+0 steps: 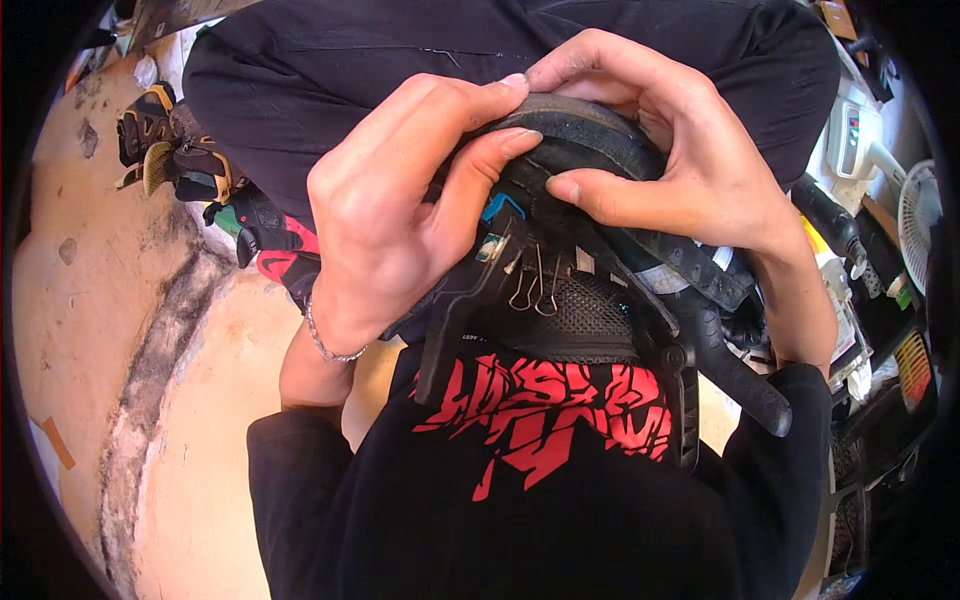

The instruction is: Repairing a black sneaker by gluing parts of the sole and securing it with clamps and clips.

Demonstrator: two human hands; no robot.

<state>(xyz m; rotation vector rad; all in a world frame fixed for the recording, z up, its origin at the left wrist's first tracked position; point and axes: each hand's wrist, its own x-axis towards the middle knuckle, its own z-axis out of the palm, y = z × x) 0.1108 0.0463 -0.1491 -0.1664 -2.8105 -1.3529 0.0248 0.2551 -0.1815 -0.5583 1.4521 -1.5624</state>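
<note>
In front of my lap, my left hand (395,190) and my right hand (680,165) both grip a black curved piece (590,130) with a thick rounded edge, perhaps part of a shoe. My left thumb and fingers pinch its edge at the upper left. The right fingers curl over its far side, with the thumb pressed on the near face. Below it lies black mesh (595,305) with binder clips (537,290) on it. Beside the clips are a blue tab (503,208) and dark strips, one ending in a black lever-like arm (745,385). How these parts join is hidden.
Several shoes (165,140) sit on the floor at the left, a red and black one (285,255) nearest my knee. A stained groove (165,350) runs across the pale floor. At the right are a white fan (915,215), a white device (852,140) and mixed clutter.
</note>
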